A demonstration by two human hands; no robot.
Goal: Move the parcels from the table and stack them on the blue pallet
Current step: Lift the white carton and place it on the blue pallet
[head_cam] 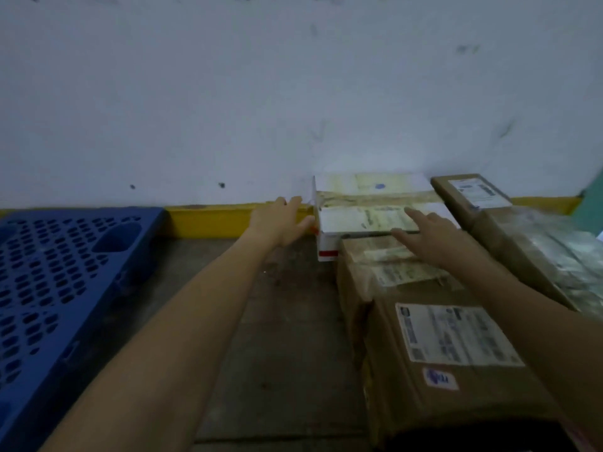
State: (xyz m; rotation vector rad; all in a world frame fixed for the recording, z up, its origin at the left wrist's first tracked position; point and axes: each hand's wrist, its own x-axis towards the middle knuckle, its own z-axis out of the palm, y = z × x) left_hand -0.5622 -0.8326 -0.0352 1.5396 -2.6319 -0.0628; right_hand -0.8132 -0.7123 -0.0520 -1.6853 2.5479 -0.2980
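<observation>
A white parcel [368,194] with yellowed tape and labels lies against the wall at centre right. My left hand [280,223] is open at its left side, fingers spread, thumb close to the corner. My right hand [430,236] hovers open over its front edge, fingers straight. In front of it sit two brown cardboard parcels: a smaller one [391,272] and a large one [456,360] with a white shipping label. Another long brown parcel [509,230] lies at the right. The blue pallet [55,282] sits on the floor at the left, with nothing on it.
A white wall rises behind everything, with a yellow strip [208,220] along its base. Grey concrete floor [280,337] runs between the pallet and the parcels. A teal surface [590,203] shows at the far right edge.
</observation>
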